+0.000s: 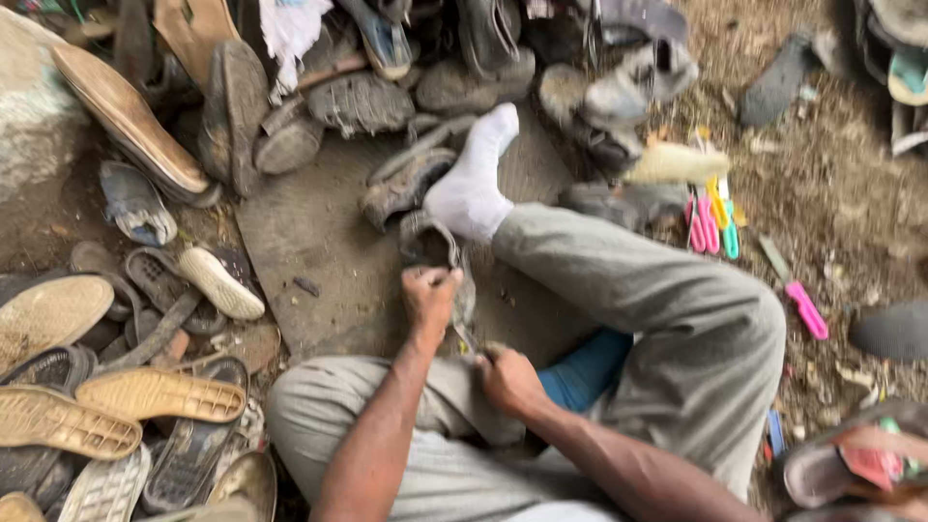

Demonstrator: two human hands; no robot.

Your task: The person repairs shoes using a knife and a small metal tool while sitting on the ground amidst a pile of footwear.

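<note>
Here, a worn shoe (428,242) lies on the ground against the socked foot (471,188), which braces it; the left hand (428,295) grips its edge, the right hand (507,379) clenches a thin tool, unclear.

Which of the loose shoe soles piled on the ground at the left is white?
The small white rubber sole, lying toe-down beside the grey board. The other soles near it, such as the ridged tan sole, are tan, brown or dark.
</note>
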